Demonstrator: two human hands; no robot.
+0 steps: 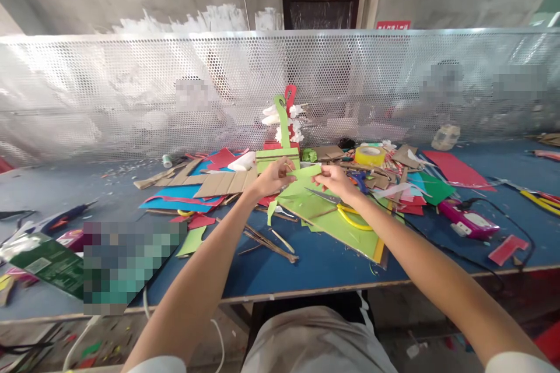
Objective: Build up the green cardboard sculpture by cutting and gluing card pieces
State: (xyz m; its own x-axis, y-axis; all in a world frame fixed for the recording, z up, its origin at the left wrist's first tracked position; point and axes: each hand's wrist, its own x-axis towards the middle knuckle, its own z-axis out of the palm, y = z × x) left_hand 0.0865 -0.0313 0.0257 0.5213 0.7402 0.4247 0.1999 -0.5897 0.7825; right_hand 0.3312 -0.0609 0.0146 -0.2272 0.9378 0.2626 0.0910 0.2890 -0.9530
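Observation:
A small strip of light green paper (pixel 307 172) is stretched between my two hands over the work table. My left hand (pixel 280 175) pinches its left end, and my right hand (pixel 333 179) pinches the right end. Just behind the strip stands a green box-like piece (pixel 273 158) with tall green and red loops and white flowers (pixel 296 128). Below my hands lie larger light green sheets (pixel 324 215). Scissors with yellow handles (pixel 352 218) rest on them, partly hidden by my right forearm.
Cardboard pieces (pixel 227 184) and blue paper (pixel 175 201) lie to the left. A yellow tape roll (pixel 370 155), red paper (pixel 457 169) and a purple device with a cord (pixel 468 220) are to the right. Thin twigs (pixel 271 242) lie in front; a perforated metal screen (pixel 144 93) stands behind.

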